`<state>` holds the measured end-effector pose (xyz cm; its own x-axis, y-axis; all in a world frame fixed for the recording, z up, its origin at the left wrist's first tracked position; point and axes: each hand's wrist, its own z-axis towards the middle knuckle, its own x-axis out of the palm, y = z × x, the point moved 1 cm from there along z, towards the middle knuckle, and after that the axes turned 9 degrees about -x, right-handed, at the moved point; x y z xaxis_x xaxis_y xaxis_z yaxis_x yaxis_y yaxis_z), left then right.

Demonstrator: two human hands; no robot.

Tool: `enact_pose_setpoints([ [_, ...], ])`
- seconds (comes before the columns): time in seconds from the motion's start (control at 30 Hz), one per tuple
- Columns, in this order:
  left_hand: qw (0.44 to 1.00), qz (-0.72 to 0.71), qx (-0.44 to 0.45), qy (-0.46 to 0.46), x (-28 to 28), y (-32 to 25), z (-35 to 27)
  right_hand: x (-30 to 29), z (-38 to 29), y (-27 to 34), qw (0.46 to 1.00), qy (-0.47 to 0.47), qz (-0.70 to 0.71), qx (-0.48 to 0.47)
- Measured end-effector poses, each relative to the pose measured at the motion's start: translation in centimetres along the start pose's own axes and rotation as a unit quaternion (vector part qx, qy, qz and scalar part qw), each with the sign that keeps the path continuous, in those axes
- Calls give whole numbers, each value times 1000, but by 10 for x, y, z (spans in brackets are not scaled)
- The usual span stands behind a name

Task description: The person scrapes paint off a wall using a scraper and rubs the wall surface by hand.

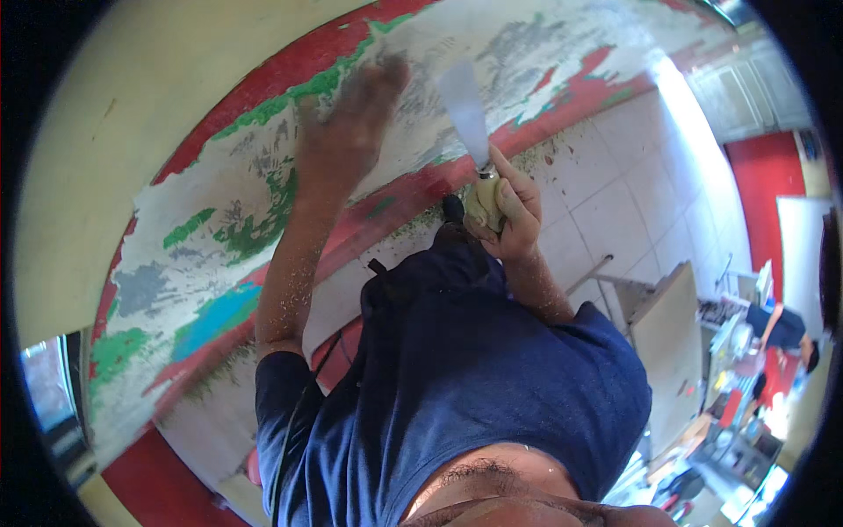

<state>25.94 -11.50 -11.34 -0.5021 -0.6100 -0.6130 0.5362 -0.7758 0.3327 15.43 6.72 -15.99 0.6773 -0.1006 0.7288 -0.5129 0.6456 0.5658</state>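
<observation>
My right hand (pixel 510 211) is closed around the pale yellowish handle of a putty knife (pixel 466 115), whose wide metal blade points up toward the wall. Blurred, my left hand (pixel 352 122) is at the wall (pixel 421 141), its fingers spread somewhat and nothing seen in it; whether it touches the surface I cannot tell. The wall is patchy, with red, green and blue paint remnants around bare whitish and grey areas. Pale flakes cling to both forearms.
Paint chips lie on the tiled floor (pixel 619 191) along the wall's foot. A wooden table or board (pixel 668 356) stands at right. Beyond it are cluttered items and people (pixel 780 329). A window (pixel 49 382) is at the left edge.
</observation>
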Motion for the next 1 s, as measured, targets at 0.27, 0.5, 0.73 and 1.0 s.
enact_pose_setpoints([
  [0.27, 614, -732, -173, 240, -29, -26, 5, 6, -30, 12, 994, -40, -71, 71],
  [0.5, 280, -931, -187, 145, -34, -38, -13, 11, -55, 17, 992, 39, -41, 116],
  [0.73, 346, -920, -165, 77, -26, -56, -38, -1, -87, 28, 991, 25, -35, 130],
  [1.0, 282, -849, -402, 196, -21, -158, -60, -43, -144, 40, 981, -105, -47, 153],
])
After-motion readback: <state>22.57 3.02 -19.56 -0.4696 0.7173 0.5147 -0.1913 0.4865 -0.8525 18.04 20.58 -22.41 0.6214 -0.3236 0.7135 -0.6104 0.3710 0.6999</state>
